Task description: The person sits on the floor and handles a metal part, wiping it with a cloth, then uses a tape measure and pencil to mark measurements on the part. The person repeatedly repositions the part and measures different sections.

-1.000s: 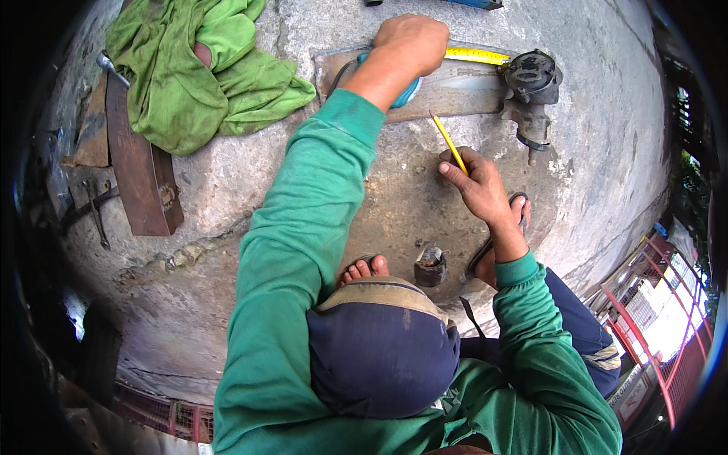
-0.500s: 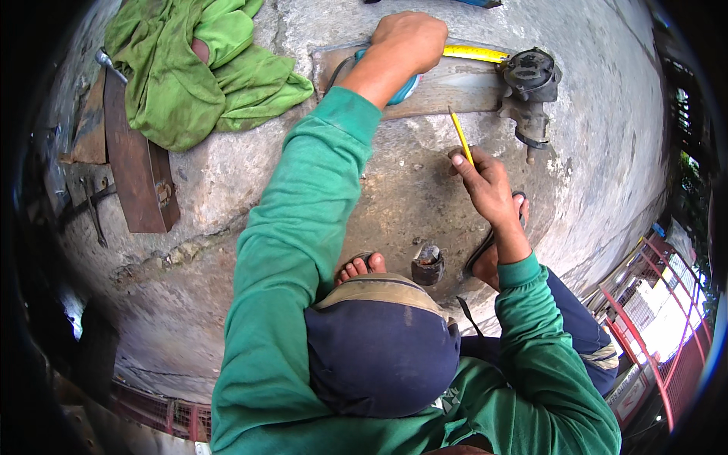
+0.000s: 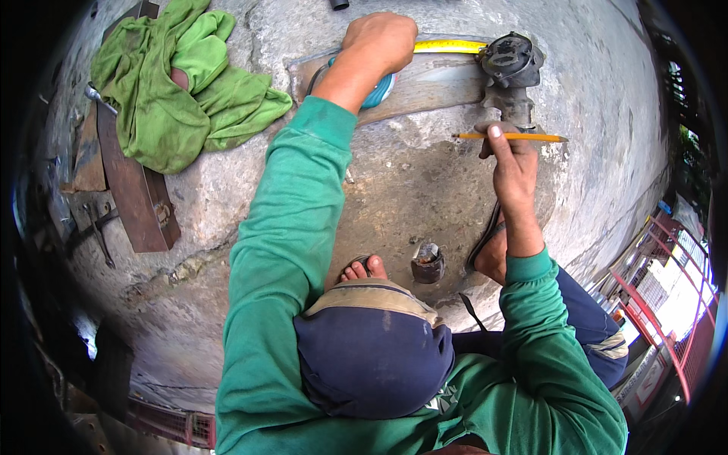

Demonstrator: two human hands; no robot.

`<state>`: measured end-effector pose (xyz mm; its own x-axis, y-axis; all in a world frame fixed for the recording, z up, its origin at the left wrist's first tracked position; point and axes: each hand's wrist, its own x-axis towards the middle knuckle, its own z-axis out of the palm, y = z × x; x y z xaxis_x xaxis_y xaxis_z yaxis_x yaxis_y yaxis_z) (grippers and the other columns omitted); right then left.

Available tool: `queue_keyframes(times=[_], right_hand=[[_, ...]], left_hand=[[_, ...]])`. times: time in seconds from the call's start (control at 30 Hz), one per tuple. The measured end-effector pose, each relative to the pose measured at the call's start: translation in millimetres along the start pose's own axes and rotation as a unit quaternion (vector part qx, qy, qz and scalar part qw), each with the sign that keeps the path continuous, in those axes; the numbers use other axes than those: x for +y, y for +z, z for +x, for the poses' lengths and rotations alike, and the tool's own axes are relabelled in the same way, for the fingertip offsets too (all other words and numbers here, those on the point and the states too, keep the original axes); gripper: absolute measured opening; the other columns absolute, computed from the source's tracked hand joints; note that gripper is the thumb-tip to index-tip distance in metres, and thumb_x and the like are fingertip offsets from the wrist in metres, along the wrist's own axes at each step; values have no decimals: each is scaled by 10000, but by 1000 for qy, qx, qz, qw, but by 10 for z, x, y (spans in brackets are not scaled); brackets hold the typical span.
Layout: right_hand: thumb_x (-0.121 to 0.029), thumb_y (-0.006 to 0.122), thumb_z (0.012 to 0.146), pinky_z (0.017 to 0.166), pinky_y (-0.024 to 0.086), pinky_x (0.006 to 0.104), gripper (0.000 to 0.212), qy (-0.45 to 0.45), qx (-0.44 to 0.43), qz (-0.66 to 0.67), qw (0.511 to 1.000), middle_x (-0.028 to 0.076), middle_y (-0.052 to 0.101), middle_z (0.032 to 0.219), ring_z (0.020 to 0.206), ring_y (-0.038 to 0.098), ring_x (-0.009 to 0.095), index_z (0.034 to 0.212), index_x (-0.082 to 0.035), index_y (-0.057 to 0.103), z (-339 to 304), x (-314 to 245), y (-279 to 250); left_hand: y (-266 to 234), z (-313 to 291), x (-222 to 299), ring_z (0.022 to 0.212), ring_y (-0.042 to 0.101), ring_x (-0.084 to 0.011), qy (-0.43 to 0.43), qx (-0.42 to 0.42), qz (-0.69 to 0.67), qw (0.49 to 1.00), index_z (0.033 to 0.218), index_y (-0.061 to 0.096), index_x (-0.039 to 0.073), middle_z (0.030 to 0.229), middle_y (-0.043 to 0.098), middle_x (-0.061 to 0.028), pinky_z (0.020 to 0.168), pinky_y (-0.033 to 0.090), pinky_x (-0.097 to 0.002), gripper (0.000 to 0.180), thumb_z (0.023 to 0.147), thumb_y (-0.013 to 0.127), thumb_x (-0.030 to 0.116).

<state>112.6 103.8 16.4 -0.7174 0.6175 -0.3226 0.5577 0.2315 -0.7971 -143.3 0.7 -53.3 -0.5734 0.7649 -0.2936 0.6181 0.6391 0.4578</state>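
Note:
My left hand [image 3: 383,39] is closed over a teal tape measure [image 3: 379,91] on a long flat grey-brown board [image 3: 436,85]. From under the hand, the yellow blade [image 3: 451,47] runs right along the board's far edge to a dark, greasy metal part [image 3: 513,61]. That part rests at the board's right end, with a narrower neck toward me. My right hand [image 3: 516,167] pinches a yellow pencil [image 3: 535,137] between thumb and fingers, just on the near side of the metal part. The pencil lies nearly level across the fingers. Most of the tape case is hidden by my left hand and wrist.
A green cloth [image 3: 171,106] lies at the left, partly over a rusty brown steel beam [image 3: 140,201]. A small dark container [image 3: 428,267] stands between my sandalled feet. Red metal mesh [image 3: 675,303] is at the far right. The concrete floor [image 3: 409,189] is rough and cracked.
The pencil has turned from upright to nearly level as my right hand moved right and up. My view has shifted a little, and my left hand stays on the tape measure.

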Motion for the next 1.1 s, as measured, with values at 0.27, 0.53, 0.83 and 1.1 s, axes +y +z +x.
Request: queue_keyframes(times=[0.27,0.53,0.83,1.1], right_hand=[[-69,674,988,469,418,204,488,5,-71,65,995,56,672,824,550,535,68,1447,-16,517,146,-636,-224],[-305,453,1082,533,538,268,564,-61,-203,355,910,273,653,1271,723,707,217,1457,116,420,556,-684,-720],[-261,468,1105,794,552,304,465,-91,-194,224,951,161,675,1022,935,679,233,1379,109,539,1209,-884,-1087],[-90,735,916,682,509,284,86,-140,-74,27,987,8,682,818,752,622,111,967,-25,710,1773,-928,-650]], left_hand=[[74,13,-95,1006,713,-373,13,18,3,1000,1087,793,143,1048,756,-161,877,561,-512,270,893,613,197],[-21,-9,7,1061,723,-350,-2,1,0,1000,1085,798,105,1128,757,-160,892,588,-473,260,860,668,98],[2,43,46,1043,715,-364,7,7,-9,1000,1073,796,114,1085,756,-163,886,576,-480,253,863,658,134],[60,56,-98,985,704,-391,17,10,2,1000,1067,792,139,1013,750,-172,865,557,-518,263,875,643,239]])
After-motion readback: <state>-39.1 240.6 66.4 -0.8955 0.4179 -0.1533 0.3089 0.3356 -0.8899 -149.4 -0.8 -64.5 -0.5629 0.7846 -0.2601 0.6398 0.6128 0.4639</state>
